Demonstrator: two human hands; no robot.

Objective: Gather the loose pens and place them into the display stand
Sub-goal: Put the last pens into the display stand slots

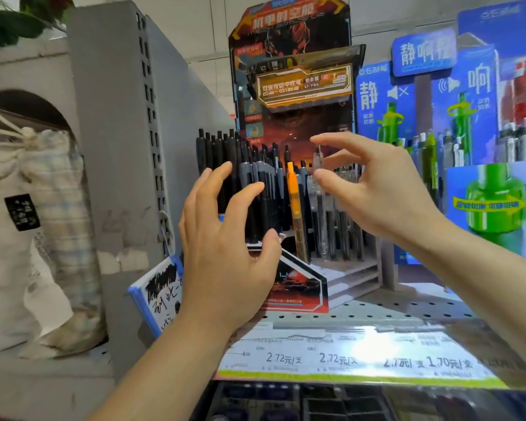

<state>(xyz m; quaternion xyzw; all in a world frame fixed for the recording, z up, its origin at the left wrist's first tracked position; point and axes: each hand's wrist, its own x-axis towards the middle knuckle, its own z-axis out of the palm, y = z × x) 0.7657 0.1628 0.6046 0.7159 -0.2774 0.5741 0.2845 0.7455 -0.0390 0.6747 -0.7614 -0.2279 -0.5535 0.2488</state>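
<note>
Black pens (255,189) are packed upright in the display stand (298,123) at frame centre; light, stiff, slick barrels are best pinched mid-shaft. Left hand (228,238) and right hand (374,189) are spread, nothing held.

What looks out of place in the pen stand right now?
One orange pen stands alone among the black pens in the display stand, so it looks misfiled. Neither the left hand nor the right hand holds anything.
</note>
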